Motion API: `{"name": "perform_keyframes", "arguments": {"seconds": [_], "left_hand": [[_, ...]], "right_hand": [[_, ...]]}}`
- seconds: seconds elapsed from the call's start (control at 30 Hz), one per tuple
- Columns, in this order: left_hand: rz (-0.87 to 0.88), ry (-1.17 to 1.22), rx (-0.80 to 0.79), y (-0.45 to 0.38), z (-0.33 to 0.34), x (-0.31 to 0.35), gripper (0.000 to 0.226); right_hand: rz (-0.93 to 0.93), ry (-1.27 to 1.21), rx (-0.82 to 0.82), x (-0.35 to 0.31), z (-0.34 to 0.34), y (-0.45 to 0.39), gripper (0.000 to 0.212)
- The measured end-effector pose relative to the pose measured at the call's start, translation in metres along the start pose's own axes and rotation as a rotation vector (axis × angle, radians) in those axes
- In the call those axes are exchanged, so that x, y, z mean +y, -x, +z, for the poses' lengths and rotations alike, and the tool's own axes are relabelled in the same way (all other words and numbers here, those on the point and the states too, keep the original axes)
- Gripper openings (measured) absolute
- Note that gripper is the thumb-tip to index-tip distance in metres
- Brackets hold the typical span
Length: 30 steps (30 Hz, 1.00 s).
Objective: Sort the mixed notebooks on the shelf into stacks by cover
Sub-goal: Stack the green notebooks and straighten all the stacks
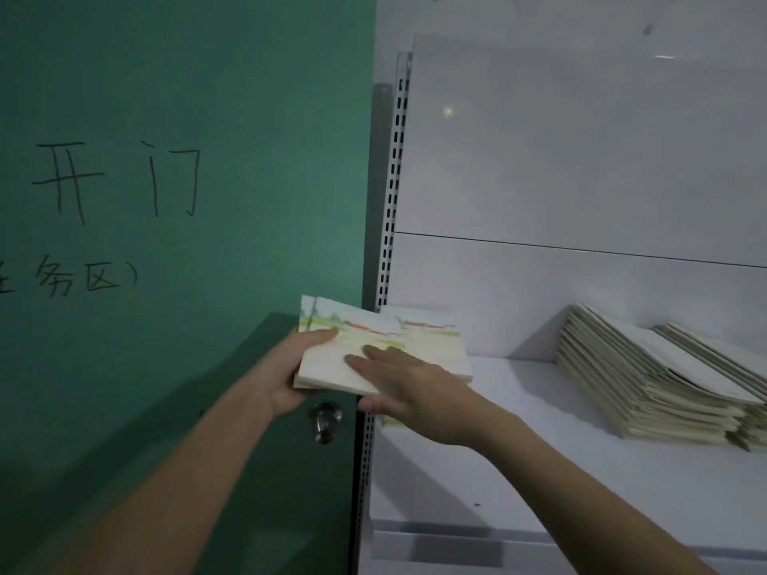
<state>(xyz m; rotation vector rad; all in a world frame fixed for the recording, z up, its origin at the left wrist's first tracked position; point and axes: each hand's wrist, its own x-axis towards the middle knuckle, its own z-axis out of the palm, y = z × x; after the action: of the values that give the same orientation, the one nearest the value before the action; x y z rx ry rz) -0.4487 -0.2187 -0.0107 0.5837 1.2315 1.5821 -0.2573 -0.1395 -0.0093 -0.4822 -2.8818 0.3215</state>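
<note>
**Both hands on a small stack of painted-cover notebooks at the shelf's left end**

The left hand [286, 377] grips the left edge of a small stack of notebooks with landscape covers [375, 346]: its thumb lies curled over the top cover and the palm and fingers wrap underneath, so the fingers are mostly hidden. The right hand [409, 388] lies on top of the same stack, fingers straight and slightly spread, pressing flat on the pale lower part of the cover, with the thumb reaching below the stack's near edge. Whether the thumb pinches the stack from beneath cannot be told.

The stack sits at the left end of the white shelf [519, 471], partly overhanging the slotted metal upright [390, 226] that bounds the shelf there. The covers show a watercolour scene with green and red bands. The topmost notebooks are not squared; one corner sticks out to the upper left. Whether the stack rests on the shelf board or is held just above it is unclear.

Well to the right of the upright, a tall slanted pile of pale-covered notebooks [647, 379] leans on the shelf, with a second pile [743, 367] beside it at the frame edge.

Left of the upright stands a green door [186, 118] with handwritten characters and a metal knob [326, 421] just below the held stack.
</note>
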Motion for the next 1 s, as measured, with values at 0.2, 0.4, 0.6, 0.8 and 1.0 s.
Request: {"name": "perform_keyframes", "arguments": {"seconds": [0.2,0.4,0.6,0.8,1.0], "left_hand": [[0.050,0.029,0.113,0.005,-0.021,0.000,0.028],[0.050,0.090,0.153,0.016,-0.032,0.007,0.010],[0.078,0.091,0.198,0.024,-0.039,0.018,0.016],[0.114,0.118,0.119,0.018,-0.007,0.019,0.030],[0.090,0.054,-0.007,0.010,0.062,0.004,0.038]], "right_hand": [[0.275,-0.316,0.327,0.034,-0.012,-0.007,0.053],[0.301,0.188,0.039,0.043,0.003,-0.024,0.048],[0.245,0.020,0.302,0.048,-0.019,-0.016,0.035],[0.113,-0.106,0.632,0.009,-0.057,-0.004,0.035],[-0.116,0.202,0.291,-0.005,-0.046,0.032,0.043]]}}
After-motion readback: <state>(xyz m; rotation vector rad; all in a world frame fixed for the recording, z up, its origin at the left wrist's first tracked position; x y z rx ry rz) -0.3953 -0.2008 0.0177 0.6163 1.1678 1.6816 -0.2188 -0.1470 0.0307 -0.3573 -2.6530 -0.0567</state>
